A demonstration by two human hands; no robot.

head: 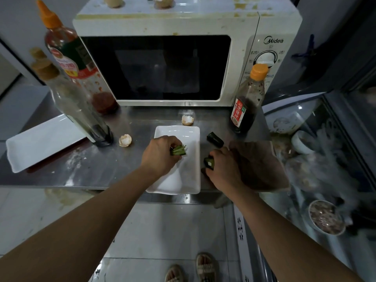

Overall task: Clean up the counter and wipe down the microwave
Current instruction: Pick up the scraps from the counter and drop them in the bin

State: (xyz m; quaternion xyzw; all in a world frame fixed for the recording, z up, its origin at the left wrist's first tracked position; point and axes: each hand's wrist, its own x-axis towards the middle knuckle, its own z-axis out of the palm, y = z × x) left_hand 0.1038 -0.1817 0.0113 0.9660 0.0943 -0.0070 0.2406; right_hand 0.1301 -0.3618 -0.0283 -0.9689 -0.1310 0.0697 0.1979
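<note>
The surface [114,169] is stainless steel, smeared and dusted with pale residue at its left part, and it ends at a front edge above a light tiled floor [162,231] where my sandalled feet show. The microwave [183,53] stands at the back of the surface, door facing me, its long axis running left to right; its white top carries yellow-brown stains, and the dial panel is at its right end. A white rectangular dish [189,135] lies in front of it, long axis running away from me, its near end over the surface edge. My left hand [160,153] grips a bundle of green vegetable pieces [179,150] above this dish. My right hand [223,167] grips a dark green vegetable chunk [209,162] just right of the dish, cut end pale. Another dark chunk [215,140] lies beyond it. Two eggshell halves [187,120] rest on the surface, one near the microwave, one at left. A second white dish [40,143] lies at far left, tilted diagonally. Sauce bottles stand at left [67,58] and right [247,100]. A brown board [258,165] lies at right.
</note>
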